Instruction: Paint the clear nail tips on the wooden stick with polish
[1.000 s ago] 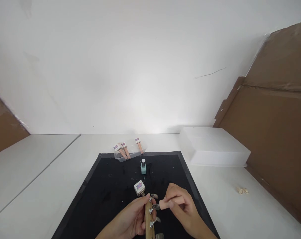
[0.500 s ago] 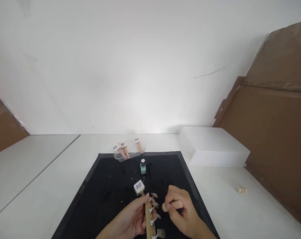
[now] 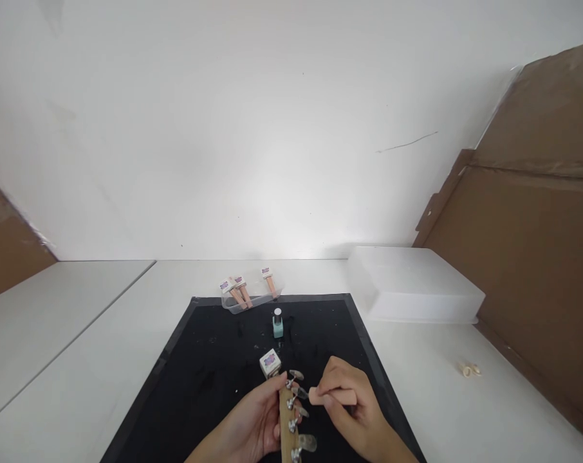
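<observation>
Pink handle (image 3: 343, 397), pinched by right hand (image 3: 358, 418), moved nearer nail tip (image 3: 300, 392), lower centre; left hand (image 3: 259, 417) grips bar (image 3: 285, 426); overpressing could dislodge tip.

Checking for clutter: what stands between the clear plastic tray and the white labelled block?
In the head view, a small teal bottle stands on the black mat.

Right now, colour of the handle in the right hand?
The handle is pale peach; the head view shows it best.
</observation>
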Demonstrator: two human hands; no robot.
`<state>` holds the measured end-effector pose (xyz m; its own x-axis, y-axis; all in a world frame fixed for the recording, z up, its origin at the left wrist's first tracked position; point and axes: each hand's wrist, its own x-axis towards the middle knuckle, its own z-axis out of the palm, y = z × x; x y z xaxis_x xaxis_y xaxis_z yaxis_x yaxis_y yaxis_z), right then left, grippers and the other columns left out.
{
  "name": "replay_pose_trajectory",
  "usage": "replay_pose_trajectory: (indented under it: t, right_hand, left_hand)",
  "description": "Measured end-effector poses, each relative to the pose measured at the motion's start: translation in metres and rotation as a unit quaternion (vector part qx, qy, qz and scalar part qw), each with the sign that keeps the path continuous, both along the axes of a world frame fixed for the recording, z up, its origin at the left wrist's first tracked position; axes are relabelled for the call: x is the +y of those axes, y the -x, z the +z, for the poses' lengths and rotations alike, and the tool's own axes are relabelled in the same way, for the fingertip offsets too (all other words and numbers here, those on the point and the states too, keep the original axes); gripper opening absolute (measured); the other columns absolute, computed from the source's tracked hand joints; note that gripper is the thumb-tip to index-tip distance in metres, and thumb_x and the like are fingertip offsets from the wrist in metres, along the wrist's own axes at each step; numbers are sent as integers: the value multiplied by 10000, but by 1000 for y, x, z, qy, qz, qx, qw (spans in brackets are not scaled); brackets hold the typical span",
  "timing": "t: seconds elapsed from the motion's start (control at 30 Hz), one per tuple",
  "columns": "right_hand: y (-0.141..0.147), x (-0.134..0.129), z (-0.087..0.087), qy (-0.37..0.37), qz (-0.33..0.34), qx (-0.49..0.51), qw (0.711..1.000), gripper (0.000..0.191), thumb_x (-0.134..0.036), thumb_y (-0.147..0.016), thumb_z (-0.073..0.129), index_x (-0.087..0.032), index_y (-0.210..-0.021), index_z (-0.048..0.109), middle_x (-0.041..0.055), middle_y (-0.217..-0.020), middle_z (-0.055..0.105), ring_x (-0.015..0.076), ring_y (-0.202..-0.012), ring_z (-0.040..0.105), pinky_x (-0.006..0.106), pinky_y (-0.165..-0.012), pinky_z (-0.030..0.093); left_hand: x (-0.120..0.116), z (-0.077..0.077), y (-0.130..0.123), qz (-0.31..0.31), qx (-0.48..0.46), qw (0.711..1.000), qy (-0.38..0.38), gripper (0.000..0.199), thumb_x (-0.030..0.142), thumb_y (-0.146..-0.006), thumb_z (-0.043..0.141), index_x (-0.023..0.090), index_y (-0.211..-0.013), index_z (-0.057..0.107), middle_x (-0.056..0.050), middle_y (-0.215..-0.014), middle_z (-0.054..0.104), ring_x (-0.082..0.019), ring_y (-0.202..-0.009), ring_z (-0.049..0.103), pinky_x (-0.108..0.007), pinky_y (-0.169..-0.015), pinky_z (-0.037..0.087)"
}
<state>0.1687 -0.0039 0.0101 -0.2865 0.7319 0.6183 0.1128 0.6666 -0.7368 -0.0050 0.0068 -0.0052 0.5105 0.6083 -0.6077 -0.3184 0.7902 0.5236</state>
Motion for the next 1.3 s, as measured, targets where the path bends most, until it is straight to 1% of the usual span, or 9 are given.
replay_pose_trajectory:
  t: [0.23, 0.37, 0.5, 0.6, 0.7, 0.8, 0.93, 1.17, 1.3]
  right_hand:
    - [-1, 1, -4, 6, -32, -39, 999, 169, -47, -725, 474, -180, -655, 552, 8, -584, 528, 140, -522, 478, 246, -492, 345]
    - [-1, 1, -4, 31, -54, -22, 998, 185, -55, -713, 474, -182, -583, 511, -12, -553, 486, 127, -483, 447, 239, -468, 315]
    - [-1, 1, -3, 73, -62, 41, 995, 210, -115, -801, 463, -186, -616, 532, -3, -598, 519, 142, -542, 489, 248, -514, 352]
    - [-1, 1, -2, 84, -37, 72, 993, 164, -164, -825, 486, -194, -689, 573, -2, -620, 541, 150, -568, 495, 255, -535, 360]
    - [-1, 1, -1, 90, -7, 73, 993, 124, -190, -827, 510, -195, -747, 605, 8, -645, 558, 156, -582, 503, 261, -542, 370]
    - [0, 1, 1, 75, -3, 56, 996, 109, -178, -821, 523, -191, -769, 618, 21, -659, 579, 163, -596, 513, 270, -548, 380]
    - [1, 1, 4, 56, -19, 34, 998, 131, -135, -801, 515, -189, -720, 604, 19, -636, 577, 159, -571, 507, 267, -531, 380]
    - [1, 2, -3, 86, -78, 20, 993, 226, -111, -786, 484, -179, -578, 544, 0, -586, 525, 149, -535, 500, 261, -519, 367]
    - [0, 3, -5, 100, -64, 58, 991, 213, -140, -815, 473, -181, -623, 557, -3, -604, 528, 148, -555, 501, 256, -533, 368]
  left_hand:
    - [0, -4, 1, -6, -9, 1000, -8, 286, 401, -753, 500, 140, -833, 587, -15, -623, 591, -52, -481, 483, -143, -432, 296]
    - [-1, -2, 3, -12, -5, 1000, -15, 284, 402, -744, 512, 134, -804, 585, -17, -628, 587, -55, -494, 487, -153, -450, 309]
    - [-2, -1, 4, -12, -6, 1000, -18, 282, 400, -748, 503, 134, -805, 579, -11, -617, 576, -57, -492, 484, -159, -445, 304]
    - [-2, -2, 4, -7, -3, 1000, -11, 274, 395, -746, 505, 141, -820, 575, 3, -602, 561, -58, -485, 480, -160, -438, 297]
    - [-1, -3, 3, -8, 6, 1000, -4, 277, 400, -745, 502, 143, -822, 572, 4, -599, 561, -57, -470, 469, -160, -432, 294]
    - [0, -4, 2, -3, 0, 1000, -4, 281, 400, -737, 518, 134, -813, 569, -4, -605, 568, -52, -469, 463, -154, -435, 296]
    - [0, -5, 2, 7, -6, 1000, -4, 275, 391, -733, 528, 131, -810, 569, -9, -605, 573, -47, -465, 456, -147, -436, 294]
    - [-2, -4, 3, 5, -22, 1000, -12, 284, 405, -740, 516, 127, -776, 564, -1, -587, 557, -26, -424, 403, -130, -405, 262]
    - [-1, -4, 3, 7, -25, 1000, -12, 285, 406, -748, 506, 129, -792, 559, -2, -587, 553, -30, -434, 414, -127, -394, 248]
